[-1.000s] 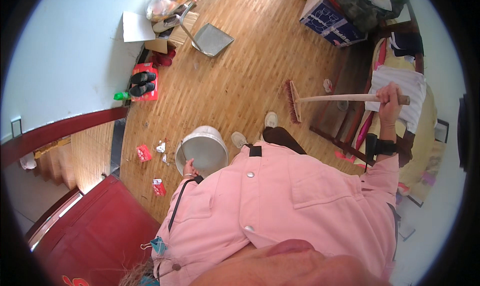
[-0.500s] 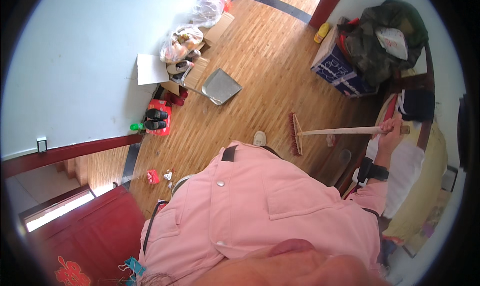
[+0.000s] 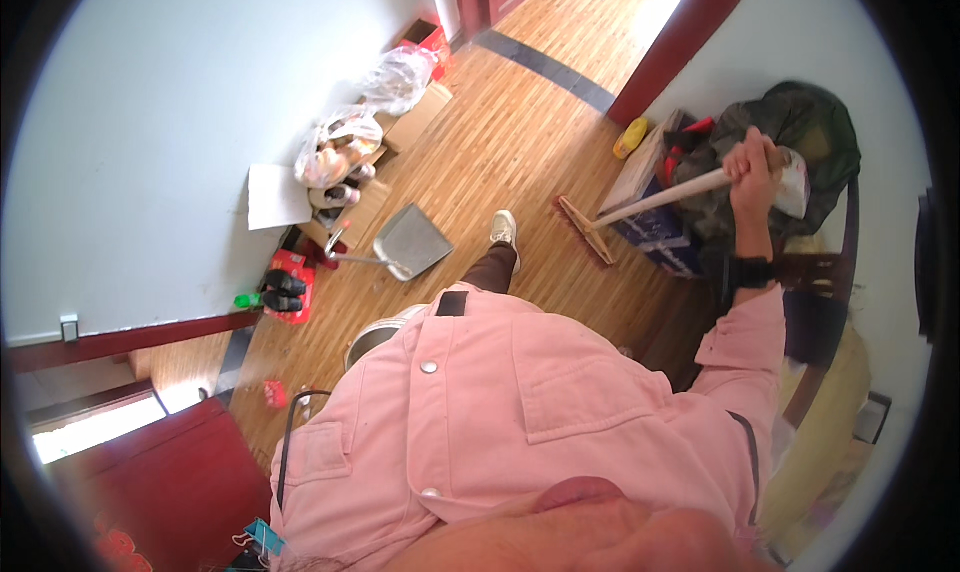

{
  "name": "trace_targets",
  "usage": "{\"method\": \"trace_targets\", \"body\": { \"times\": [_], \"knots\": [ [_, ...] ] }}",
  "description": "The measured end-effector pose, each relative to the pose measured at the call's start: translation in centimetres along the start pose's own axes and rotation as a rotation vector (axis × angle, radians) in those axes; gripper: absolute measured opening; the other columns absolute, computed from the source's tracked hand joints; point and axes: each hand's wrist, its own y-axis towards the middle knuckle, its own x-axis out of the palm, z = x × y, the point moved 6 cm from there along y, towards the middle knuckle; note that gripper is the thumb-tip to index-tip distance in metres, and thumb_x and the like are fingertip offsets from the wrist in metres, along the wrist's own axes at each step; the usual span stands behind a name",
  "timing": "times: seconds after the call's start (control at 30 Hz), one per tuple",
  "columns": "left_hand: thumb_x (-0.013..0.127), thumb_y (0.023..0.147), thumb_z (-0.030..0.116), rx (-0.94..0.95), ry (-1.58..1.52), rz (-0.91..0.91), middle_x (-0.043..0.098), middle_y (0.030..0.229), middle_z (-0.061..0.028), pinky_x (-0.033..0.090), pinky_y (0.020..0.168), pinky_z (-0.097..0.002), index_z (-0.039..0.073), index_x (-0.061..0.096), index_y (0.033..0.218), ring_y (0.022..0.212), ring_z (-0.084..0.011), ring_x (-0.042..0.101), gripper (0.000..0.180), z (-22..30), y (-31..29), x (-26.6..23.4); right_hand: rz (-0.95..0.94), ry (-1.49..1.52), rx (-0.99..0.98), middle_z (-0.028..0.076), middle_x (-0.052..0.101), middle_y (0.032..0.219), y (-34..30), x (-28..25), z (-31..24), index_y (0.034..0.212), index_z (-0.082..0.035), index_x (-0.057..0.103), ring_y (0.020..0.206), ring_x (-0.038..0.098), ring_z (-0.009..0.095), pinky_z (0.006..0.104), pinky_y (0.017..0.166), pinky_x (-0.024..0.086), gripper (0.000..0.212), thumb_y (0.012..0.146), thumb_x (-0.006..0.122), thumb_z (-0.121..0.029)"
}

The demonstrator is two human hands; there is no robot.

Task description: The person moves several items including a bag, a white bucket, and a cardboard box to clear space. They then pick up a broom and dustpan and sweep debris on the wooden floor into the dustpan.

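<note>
My right hand [image 3: 752,170], out to the right and ahead of me, is closed round the upper end of a broom's pale wooden handle. The broom [image 3: 662,198] slants down to the left, and its reddish bristle head is at the wooden floor, ahead and right of my shoe [image 3: 503,228]. A dark band is on my right wrist. To the left of my shoe lies a grey dustpan [image 3: 418,240], its handle pointing toward the left wall. My left hand is out of the picture.
Along the left wall stand open cardboard boxes [image 3: 418,120] with plastic bags and shoes. Black shoes [image 3: 284,290] sit on a red box. At right are a blue-and-white box [image 3: 672,244], a dark bag [image 3: 825,137] and a yellow bottle [image 3: 630,138]. Red litter [image 3: 275,393] lies near the red door [image 3: 160,482].
My right hand and the broom have moved forward, from beside the bed-like furniture to in front of the dark bag. One foot has stepped forward, and the dustpan now appears nearer to me.
</note>
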Motion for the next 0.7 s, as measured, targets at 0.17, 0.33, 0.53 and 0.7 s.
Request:
{"method": "trace_targets", "body": {
  "times": [0.17,0.33,0.53,0.7],
  "knots": [
    [0.065,0.076,0.036,-0.019,-0.001,-0.01,0.021,0.043,0.0048,0.025,0.031,-0.0296,0.019,0.04,0.066,0.03,-0.0126,0.022,0.032,12.4,5.9,9.6,-0.037,-0.135,0.046,-0.003,0.031,0.052,17.5,1.7,4.6,0.062,-0.011,0.037,0.046,0.032,0.009,0.0257,0.047,0.032,0.032,0.091,0.05,-0.018],
    [0.065,0.076,0.036,0.043,0.035,-0.047,0.022,0.043,0.0048,0.025,0.031,-0.0292,0.019,0.04,0.066,0.03,-0.0124,0.022,0.032,29.6,9.8,20.4,0.186,-0.097,0.074,-0.002,0.03,0.053,31.0,-1.1,6.9,0.064,-0.011,0.036,0.047,0.032,0.01,0.027,0.048,0.033,0.031,0.091,0.048,-0.019],
    [0.066,0.076,0.037,0.155,0.046,-0.08,0.022,0.043,0.0049,0.025,0.031,-0.0287,0.019,0.04,0.066,0.03,-0.0121,0.023,0.033,49.6,12.0,31.6,0.157,-0.027,-0.055,-0.002,0.032,0.051,45.8,-0.6,9.2,0.064,-0.01,0.037,0.045,0.033,0.01,0.0271,0.046,0.034,0.031,0.089,0.053,-0.018],
    [0.066,0.076,0.037,0.179,0.045,-0.041,0.023,0.043,0.0049,0.025,0.031,-0.0283,0.018,0.04,0.066,0.03,-0.0119,0.023,0.033,62.7,13.9,39.9,0.168,0.004,-0.158,-0.001,0.04,0.052,59.0,-1.4,14.4,0.066,-0.007,0.045,0.043,0.035,0.008,0.0239,0.042,0.033,0.027,0.089,0.054,-0.016]
  ]
}}
